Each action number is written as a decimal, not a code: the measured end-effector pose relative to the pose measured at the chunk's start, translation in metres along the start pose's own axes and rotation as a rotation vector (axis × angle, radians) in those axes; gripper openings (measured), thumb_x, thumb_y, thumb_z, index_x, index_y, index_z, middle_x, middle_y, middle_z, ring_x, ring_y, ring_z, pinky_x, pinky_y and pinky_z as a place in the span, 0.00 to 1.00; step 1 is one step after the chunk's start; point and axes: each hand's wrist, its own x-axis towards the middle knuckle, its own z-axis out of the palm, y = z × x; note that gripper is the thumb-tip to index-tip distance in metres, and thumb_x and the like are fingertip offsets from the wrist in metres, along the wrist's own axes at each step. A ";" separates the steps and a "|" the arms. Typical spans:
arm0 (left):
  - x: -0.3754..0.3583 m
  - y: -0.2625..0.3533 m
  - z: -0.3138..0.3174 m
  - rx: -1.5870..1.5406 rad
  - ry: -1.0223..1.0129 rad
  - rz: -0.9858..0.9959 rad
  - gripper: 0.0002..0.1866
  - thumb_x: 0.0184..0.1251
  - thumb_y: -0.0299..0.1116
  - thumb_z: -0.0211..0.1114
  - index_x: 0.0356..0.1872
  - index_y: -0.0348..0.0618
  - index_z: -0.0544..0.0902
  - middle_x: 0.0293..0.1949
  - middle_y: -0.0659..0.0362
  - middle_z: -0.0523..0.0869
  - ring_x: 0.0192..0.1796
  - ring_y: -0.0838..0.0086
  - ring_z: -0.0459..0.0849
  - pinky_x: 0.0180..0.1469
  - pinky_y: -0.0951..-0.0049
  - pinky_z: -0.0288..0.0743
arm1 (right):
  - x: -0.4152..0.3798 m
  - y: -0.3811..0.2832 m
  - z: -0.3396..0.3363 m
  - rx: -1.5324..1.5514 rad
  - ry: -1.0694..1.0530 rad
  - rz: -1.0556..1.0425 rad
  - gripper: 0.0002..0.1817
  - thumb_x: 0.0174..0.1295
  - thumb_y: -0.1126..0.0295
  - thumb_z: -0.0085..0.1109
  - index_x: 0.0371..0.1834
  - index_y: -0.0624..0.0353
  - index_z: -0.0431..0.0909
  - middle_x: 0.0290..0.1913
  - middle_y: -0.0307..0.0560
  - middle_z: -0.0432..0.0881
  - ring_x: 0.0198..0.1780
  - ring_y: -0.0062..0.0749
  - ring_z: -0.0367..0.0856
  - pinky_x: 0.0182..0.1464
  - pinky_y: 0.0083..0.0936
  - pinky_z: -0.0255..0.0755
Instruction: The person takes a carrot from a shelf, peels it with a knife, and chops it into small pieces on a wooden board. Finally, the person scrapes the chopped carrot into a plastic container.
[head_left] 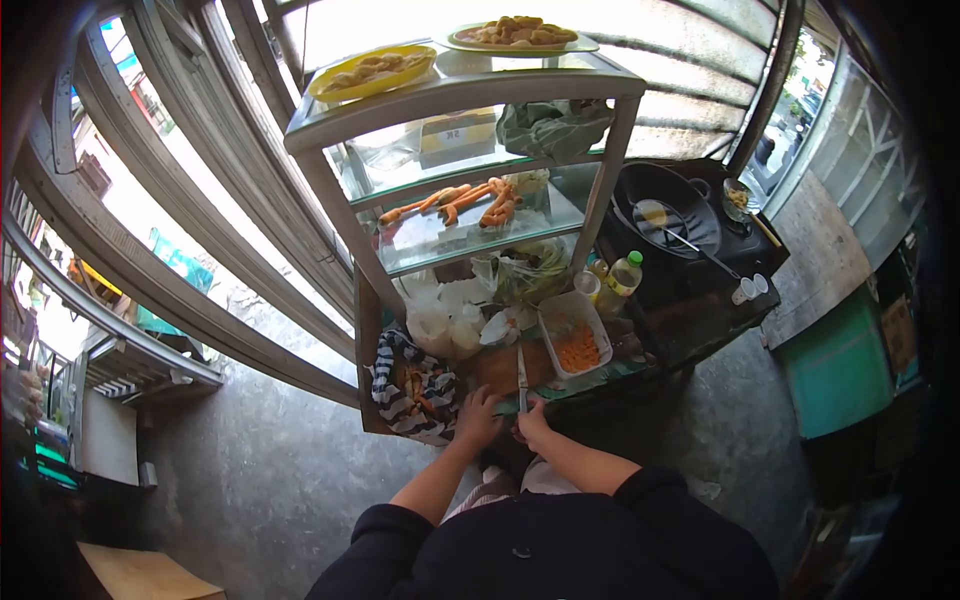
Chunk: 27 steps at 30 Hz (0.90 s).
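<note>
My right hand (534, 424) is closed around the handle of a knife (522, 368), its blade pointing away from me over a brown wooden board (496, 369). To its left, my left hand (478, 418) rests at the board's near edge, fingers stretched forward and apart, holding nothing that I can see. Just right of the blade stands a clear plastic container (555, 322) with small diced orange pieces (579, 352) in it, apparently carrot. On the left, a black-and-white striped bag (385, 372) lies open around some orange-brown pieces that I cannot make out clearly.
Clear plastic bags (447, 325) and a green-capped bottle (622, 280) stand behind the board. Above is a glass shelf (480, 240) with long orange carrots (455, 202). A black wok (668, 212) sits right. A yellow plate (375, 72) of food tops the cabinet.
</note>
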 end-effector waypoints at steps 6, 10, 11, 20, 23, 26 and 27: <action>-0.039 -0.005 0.007 -0.209 -0.048 -0.096 0.30 0.54 0.35 0.67 0.61 0.49 0.73 0.62 0.46 0.74 0.62 0.44 0.74 0.64 0.51 0.69 | 0.042 -0.016 0.016 -0.320 0.062 -0.538 0.46 0.55 0.83 0.53 0.73 0.33 0.45 0.57 0.52 0.69 0.38 0.37 0.81 0.40 0.41 0.78; -0.026 -0.015 0.031 -0.358 -0.070 -0.300 0.32 0.59 0.37 0.66 0.67 0.51 0.68 0.61 0.51 0.77 0.56 0.50 0.80 0.58 0.54 0.73 | 0.024 -0.052 0.003 -0.193 -0.159 -0.218 0.49 0.54 0.85 0.54 0.75 0.32 0.42 0.54 0.52 0.72 0.43 0.43 0.81 0.41 0.46 0.79; -0.014 -0.011 0.031 -0.691 -0.203 -0.562 0.33 0.62 0.39 0.65 0.69 0.51 0.66 0.59 0.54 0.78 0.55 0.56 0.81 0.56 0.55 0.73 | 0.024 -0.052 0.001 -0.086 -0.190 -0.159 0.44 0.56 0.83 0.54 0.73 0.35 0.48 0.51 0.51 0.73 0.42 0.43 0.80 0.41 0.47 0.79; 0.112 -0.002 -0.018 -0.984 -0.098 -0.526 0.28 0.66 0.40 0.63 0.67 0.48 0.69 0.51 0.57 0.83 0.48 0.71 0.82 0.48 0.71 0.75 | -0.032 -0.128 -0.097 0.196 -0.611 0.463 0.11 0.66 0.65 0.49 0.51 0.47 0.67 0.29 0.42 0.70 0.27 0.30 0.71 0.27 0.26 0.68; 0.195 0.017 -0.052 -0.812 0.185 -0.240 0.20 0.67 0.39 0.63 0.58 0.44 0.78 0.47 0.55 0.86 0.46 0.72 0.84 0.49 0.72 0.76 | -0.077 -0.184 -0.160 -0.053 -0.614 0.321 0.08 0.69 0.60 0.48 0.47 0.47 0.68 0.27 0.37 0.68 0.24 0.22 0.65 0.24 0.20 0.61; 0.287 0.075 -0.107 -0.625 0.367 -0.068 0.19 0.64 0.38 0.64 0.54 0.43 0.80 0.45 0.54 0.86 0.44 0.66 0.85 0.47 0.69 0.78 | -0.078 -0.212 -0.219 -0.152 -0.582 0.165 0.09 0.70 0.58 0.50 0.45 0.48 0.68 0.27 0.33 0.67 0.23 0.19 0.64 0.24 0.18 0.59; 0.316 0.095 -0.122 -0.568 0.399 -0.024 0.18 0.63 0.37 0.64 0.54 0.44 0.80 0.45 0.54 0.86 0.43 0.64 0.86 0.46 0.68 0.78 | -0.074 -0.217 -0.238 -0.154 -0.592 0.088 0.10 0.71 0.57 0.51 0.45 0.48 0.68 0.27 0.33 0.67 0.23 0.18 0.64 0.24 0.18 0.60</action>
